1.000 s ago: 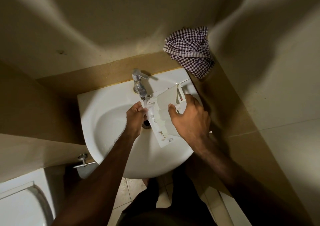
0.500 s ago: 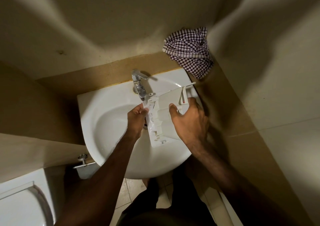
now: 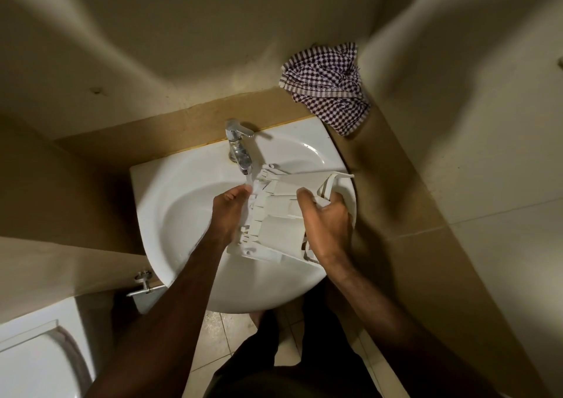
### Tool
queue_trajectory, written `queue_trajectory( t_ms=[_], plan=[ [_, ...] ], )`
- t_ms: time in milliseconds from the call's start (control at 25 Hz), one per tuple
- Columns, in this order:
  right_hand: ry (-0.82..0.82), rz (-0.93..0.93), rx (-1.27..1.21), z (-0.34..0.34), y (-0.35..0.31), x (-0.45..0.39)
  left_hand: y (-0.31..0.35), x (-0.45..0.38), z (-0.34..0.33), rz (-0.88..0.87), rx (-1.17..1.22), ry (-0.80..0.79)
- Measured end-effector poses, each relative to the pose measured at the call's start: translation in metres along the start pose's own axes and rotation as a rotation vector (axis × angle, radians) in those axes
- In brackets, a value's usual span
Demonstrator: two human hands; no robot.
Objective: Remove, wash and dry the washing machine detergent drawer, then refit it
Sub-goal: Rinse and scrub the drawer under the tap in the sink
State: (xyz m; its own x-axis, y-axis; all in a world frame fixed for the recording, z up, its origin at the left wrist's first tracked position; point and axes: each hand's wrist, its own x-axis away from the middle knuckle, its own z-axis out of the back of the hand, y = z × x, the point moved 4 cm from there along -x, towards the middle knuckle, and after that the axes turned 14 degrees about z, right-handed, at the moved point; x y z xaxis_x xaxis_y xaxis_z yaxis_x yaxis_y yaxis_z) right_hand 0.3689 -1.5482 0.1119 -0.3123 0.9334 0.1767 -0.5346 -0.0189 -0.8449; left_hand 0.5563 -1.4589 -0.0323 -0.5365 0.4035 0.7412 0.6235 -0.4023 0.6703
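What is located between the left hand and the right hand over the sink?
In the head view, the white detergent drawer lies between the left hand and the right hand; both hold it.

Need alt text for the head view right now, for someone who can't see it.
Both hands hold a white plastic detergent drawer over a white ceramic basin, under the chrome tap: left hand at its left edge, right hand gripping its right end. A purple checked cloth lies behind the basin.

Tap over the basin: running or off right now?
Running. A thin stream falls from the tap spout onto the detergent drawer edge beside the left hand.
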Motion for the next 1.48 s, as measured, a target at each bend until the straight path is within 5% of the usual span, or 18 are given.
queue_trajectory(
  t_ms=[200,440,640,840,1040,1320,1480],
  plan=[
    [-0.016,-0.159,-0.21,-0.005,0.008,0.001,0.034,-0.003,-0.006,0.015,-0.158,0.011],
    [0.095,-0.267,-0.372,-0.001,0.018,-0.002,0.04,-0.008,0.009,-0.027,-0.445,-0.186],
    [0.117,-0.299,-0.458,-0.015,0.026,0.003,0.037,-0.002,0.013,-0.034,-0.302,-0.079],
    [0.18,-0.307,-0.501,-0.016,0.026,-0.001,0.022,-0.001,0.025,0.049,-0.044,-0.209],
    [0.159,-0.314,-0.545,-0.022,0.023,0.003,0.017,0.003,0.024,-0.003,0.006,-0.07],
    [0.171,-0.294,-0.563,-0.016,0.025,0.0,0.006,0.016,0.027,0.106,0.244,-0.334],
    [0.157,-0.316,-0.581,-0.005,0.03,0.002,0.021,0.027,0.036,0.082,0.037,-0.263]
  ],
)
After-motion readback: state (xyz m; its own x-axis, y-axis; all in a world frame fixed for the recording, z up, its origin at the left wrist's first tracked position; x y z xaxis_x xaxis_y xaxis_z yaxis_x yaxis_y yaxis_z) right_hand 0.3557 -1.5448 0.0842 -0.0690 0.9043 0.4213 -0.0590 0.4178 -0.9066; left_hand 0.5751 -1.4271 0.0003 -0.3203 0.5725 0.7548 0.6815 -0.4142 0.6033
